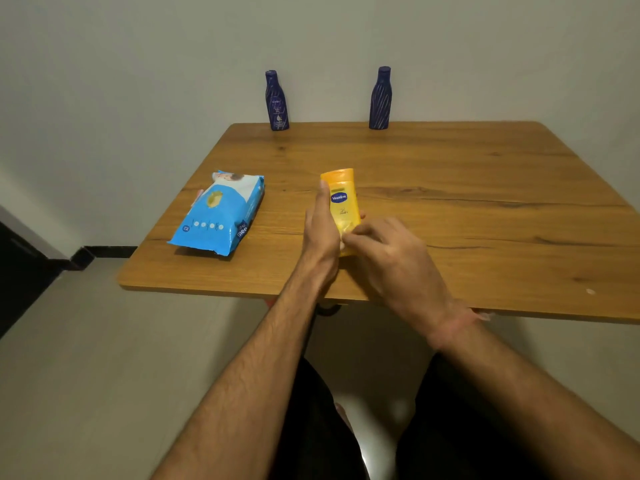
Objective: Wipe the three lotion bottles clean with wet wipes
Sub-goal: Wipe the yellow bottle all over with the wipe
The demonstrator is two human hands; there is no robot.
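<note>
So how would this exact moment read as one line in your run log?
step: wiping yellow bottle | left hand: holding it | right hand: fingers at its lower end, wipe not clearly visible | two blue bottles: upright, far edge | wipes pack: left

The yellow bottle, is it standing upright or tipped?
Tipped. The yellow bottle leans away, held between the left hand and right hand, cap end farthest.

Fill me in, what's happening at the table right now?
A person holds the yellow bottle in the left hand while the right hand rubs its lower end; whether a wipe is under those fingers is hard to tell. The wipes pack lies to the left on the table. Two blue bottles stand upright at the far edge.
</note>
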